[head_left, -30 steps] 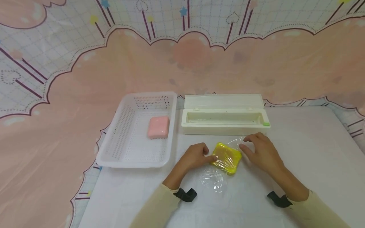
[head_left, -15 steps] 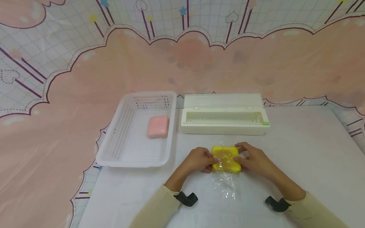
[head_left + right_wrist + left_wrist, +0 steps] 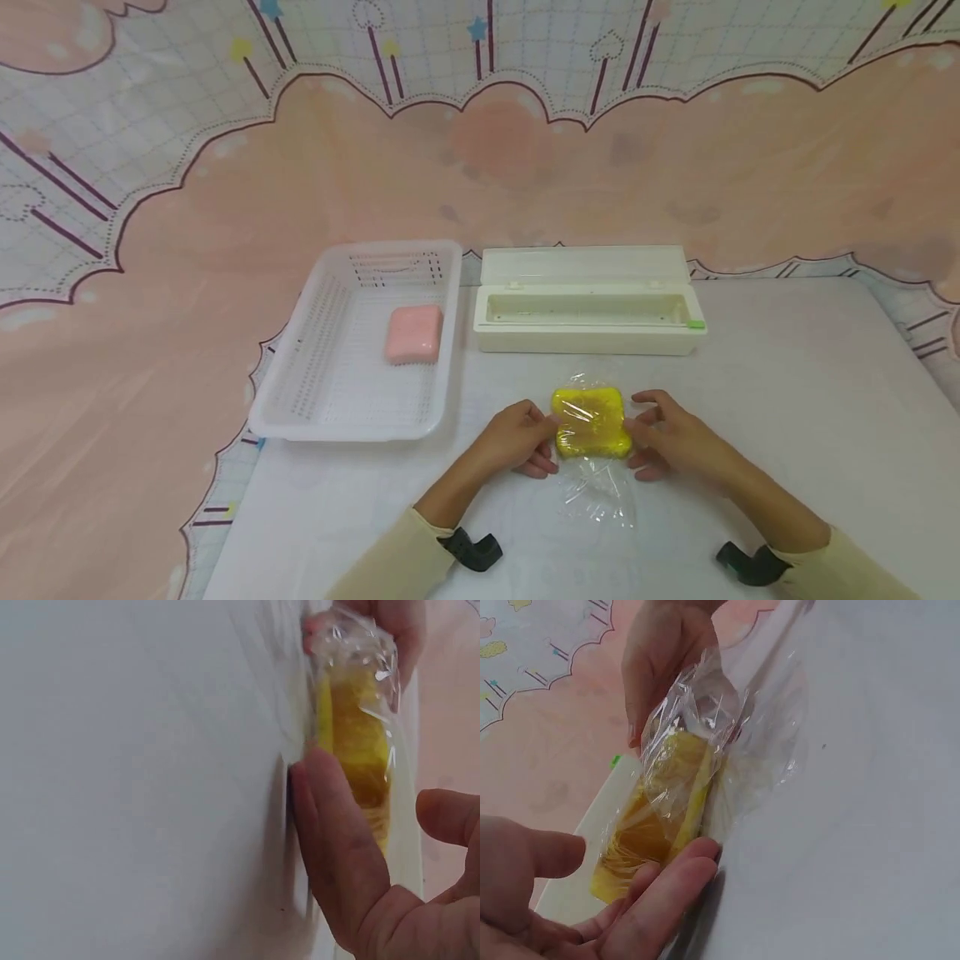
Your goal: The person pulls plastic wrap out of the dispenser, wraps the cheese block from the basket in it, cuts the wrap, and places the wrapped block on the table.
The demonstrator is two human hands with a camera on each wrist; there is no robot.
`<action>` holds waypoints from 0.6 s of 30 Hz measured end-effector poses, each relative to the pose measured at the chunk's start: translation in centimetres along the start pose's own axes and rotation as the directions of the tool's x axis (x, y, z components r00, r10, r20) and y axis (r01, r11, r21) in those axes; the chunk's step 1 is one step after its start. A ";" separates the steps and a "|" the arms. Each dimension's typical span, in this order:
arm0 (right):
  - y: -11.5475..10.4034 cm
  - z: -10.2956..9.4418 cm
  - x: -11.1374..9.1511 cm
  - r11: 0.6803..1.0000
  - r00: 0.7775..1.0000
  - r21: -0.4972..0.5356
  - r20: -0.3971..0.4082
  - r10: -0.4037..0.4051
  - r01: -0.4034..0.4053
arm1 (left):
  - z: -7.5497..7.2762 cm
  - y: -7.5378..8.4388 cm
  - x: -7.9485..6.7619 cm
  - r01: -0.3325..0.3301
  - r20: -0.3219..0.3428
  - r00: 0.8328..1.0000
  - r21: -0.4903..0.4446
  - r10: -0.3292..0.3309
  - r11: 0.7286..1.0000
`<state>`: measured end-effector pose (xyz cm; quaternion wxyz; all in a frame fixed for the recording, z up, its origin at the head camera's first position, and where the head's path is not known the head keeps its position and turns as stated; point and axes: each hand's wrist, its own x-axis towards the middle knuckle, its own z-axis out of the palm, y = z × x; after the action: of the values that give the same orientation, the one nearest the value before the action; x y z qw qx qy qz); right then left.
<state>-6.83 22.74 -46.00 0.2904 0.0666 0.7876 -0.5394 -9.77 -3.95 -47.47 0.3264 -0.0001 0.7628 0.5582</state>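
LH (image 3: 517, 440), RH (image 3: 678, 440) flank blk (image 3: 591, 423) (yel)

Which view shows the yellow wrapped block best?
The head view, where nearly the whole top face of the yellow wrapped block shows. Both wrist views show it at a slant, with fingers hiding part of it.

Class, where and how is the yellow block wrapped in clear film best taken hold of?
Probably grip the yellow block by its left and right edges, left hand and right hand each from its own side: its broad face is up, those edges face the hands, and loose film spreads from the near edge.
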 end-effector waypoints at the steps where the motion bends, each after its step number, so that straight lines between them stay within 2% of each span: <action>1: 0.1 0.0 -0.3 1.000 1.000 0.027 0.018 0.012 -0.012 | 0.0 -0.2 -0.1 0.011 0.000 1.000 -0.032 -0.011 0.999; 6: 0.6 0.7 -1.2 0.990 0.997 0.134 0.077 0.031 -0.041 | 0.1 -0.6 -1.0 0.059 0.053 0.997 -0.179 -0.050 0.982; 10: 0.7 1.6 -1.6 0.972 0.996 0.227 0.085 0.037 -0.055 | 0.7 -0.6 -1.8 0.066 0.103 0.994 -0.228 -0.043 0.971; 15: 0.8 2.3 -1.9 0.943 0.997 0.327 0.062 0.043 -0.061 | 1.5 -0.5 -2.4 0.042 0.084 0.996 -0.261 -0.020 0.964; 18: 0.8 2.5 -2.0 0.929 0.998 0.367 0.043 0.037 -0.051 | 1.8 -0.4 -2.5 0.037 0.063 0.998 -0.318 -0.018 0.947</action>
<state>-3.96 21.29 -46.21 0.2986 0.1279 0.6657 -0.6718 -6.75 -3.52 -46.88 0.3521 -0.0470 0.6525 0.6694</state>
